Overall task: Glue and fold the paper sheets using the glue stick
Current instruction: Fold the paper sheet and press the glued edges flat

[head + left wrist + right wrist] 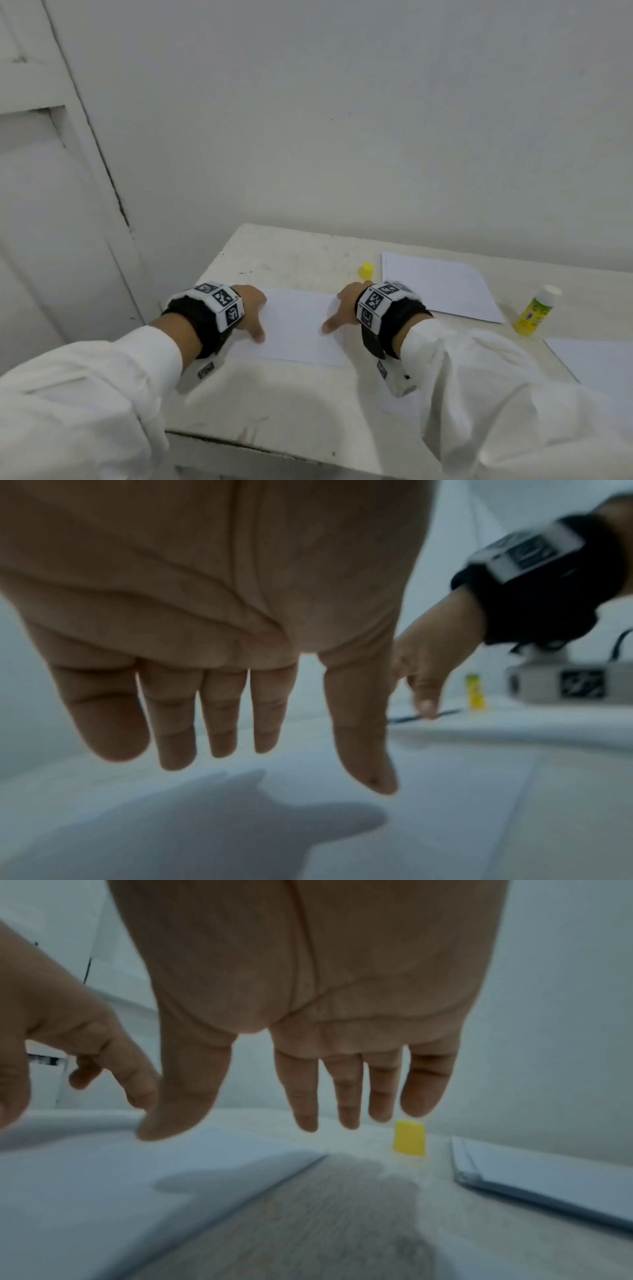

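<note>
Here, both hands spread flat-fingered over the folded sheet (298, 325) at the near middle of the table (291, 260), holding nothing. Left hand (251, 308) at the sheet's left end, right hand (342, 308) at its right end, thumbs turned inward toward each other. Fingers of each hand straight and slightly parted in the wrist views, hovering just above the paper with shadows cast below; actual contact not certain. Long axis of the sheet running left to right, across the body, one hand at each short end.

Glue stick (536, 313) upright and uncapped well off to the right, beyond the right hand and near the right-hand stack of sheets (442, 287); yellow cap (366, 270) standing apart, just behind the right hand. A further sheet (596, 359) at the table's right edge.

Judged: right hand clearly the nearer to glue stick, cap and stack, so any reach for them best made rightward with that hand, the left free to steady the sheet. Pressing along the long axis probably the step in hand.
</note>
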Demonstrator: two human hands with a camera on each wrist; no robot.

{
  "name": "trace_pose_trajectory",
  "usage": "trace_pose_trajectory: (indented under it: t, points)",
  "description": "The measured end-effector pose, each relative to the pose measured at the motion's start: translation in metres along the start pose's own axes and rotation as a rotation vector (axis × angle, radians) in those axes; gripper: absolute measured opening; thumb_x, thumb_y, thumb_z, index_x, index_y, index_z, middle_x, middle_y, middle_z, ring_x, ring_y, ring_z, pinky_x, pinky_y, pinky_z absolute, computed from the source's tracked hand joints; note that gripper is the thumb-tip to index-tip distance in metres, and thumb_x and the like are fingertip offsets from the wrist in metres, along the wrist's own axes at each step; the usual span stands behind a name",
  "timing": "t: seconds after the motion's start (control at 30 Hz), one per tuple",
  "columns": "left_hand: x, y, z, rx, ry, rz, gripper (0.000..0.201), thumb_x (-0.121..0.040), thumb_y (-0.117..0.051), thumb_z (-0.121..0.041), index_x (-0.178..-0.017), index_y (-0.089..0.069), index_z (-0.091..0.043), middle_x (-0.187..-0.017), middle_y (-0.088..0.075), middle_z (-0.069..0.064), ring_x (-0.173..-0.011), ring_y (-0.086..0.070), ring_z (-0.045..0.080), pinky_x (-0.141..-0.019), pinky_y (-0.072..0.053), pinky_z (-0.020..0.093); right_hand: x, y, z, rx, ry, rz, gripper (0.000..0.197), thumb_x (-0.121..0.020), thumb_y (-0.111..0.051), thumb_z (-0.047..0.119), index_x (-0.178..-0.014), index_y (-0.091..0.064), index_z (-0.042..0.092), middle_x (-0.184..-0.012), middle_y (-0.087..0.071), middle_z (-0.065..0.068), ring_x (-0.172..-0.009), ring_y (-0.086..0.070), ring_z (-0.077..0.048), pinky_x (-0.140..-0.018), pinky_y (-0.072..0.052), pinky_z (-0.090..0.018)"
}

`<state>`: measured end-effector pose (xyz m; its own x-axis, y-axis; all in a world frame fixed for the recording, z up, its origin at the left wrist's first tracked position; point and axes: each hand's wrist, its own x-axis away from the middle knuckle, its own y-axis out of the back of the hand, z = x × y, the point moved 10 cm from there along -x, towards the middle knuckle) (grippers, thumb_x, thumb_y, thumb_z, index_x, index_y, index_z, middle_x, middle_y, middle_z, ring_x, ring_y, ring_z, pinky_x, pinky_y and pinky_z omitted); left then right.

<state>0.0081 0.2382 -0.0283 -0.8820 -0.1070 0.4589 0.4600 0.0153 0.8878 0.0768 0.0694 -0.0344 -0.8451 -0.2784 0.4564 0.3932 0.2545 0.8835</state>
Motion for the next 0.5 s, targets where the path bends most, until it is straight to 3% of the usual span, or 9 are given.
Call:
trace_pose_trajectory:
  t: [0.07, 0.17, 0.33, 0.5]
  points:
    - [-0.008, -0.01, 0.031, -0.088, 0.047, 0.04, 0.089, -0.076, -0.07, -0.057, -0.144, -0.032, -0.011, -0.149, -0.035, 0.006, -0.134, -0.036, 0.028, -0.11, -0.031, 0.037, -0.009, -0.005, 0.005, 0.048, -0.017, -0.006, 0.095, -0.057, -0.065, 0.079, -0.128, -0.051, 0.017, -0.129, -0.052, -0.008, -0.123, -0.047, -0.032, -0.103, -0.035, -0.048]
    - [-0.017, -0.019, 0.04, -0.151, 0.019, 0.054, 0.095, -0.077, -0.064, -0.064, -0.147, -0.025, -0.012, -0.154, -0.026, 0.006, -0.136, -0.031, 0.03, -0.109, -0.028, 0.039, -0.017, -0.009, 0.006, 0.084, -0.052, 0.015, 0.106, -0.053, -0.066, 0.081, -0.133, -0.046, 0.014, -0.134, -0.049, -0.01, -0.121, -0.049, -0.034, -0.1, -0.038, -0.048]
    - [-0.027, -0.022, 0.04, -0.188, 0.013, 0.062, 0.099, -0.08, -0.064, -0.06, -0.152, -0.015, -0.013, -0.16, -0.01, 0.005, -0.141, -0.026, 0.029, -0.112, -0.025, 0.037, -0.02, -0.009, 0.009, 0.092, -0.057, 0.032, 0.106, -0.053, -0.067, 0.08, -0.13, -0.049, 0.01, -0.132, -0.053, -0.01, -0.115, -0.053, -0.036, -0.094, -0.041, -0.045]
    - [-0.03, -0.022, 0.042, -0.169, 0.016, 0.051, 0.097, -0.079, -0.065, -0.059, -0.151, -0.02, -0.014, -0.158, -0.019, 0.005, -0.139, -0.03, 0.027, -0.114, -0.027, 0.037, -0.013, 0.0, 0.014, 0.047, -0.019, -0.033, 0.091, -0.053, -0.075, 0.07, -0.123, -0.053, 0.017, -0.124, -0.052, -0.007, -0.117, -0.047, -0.03, -0.099, -0.039, -0.047]
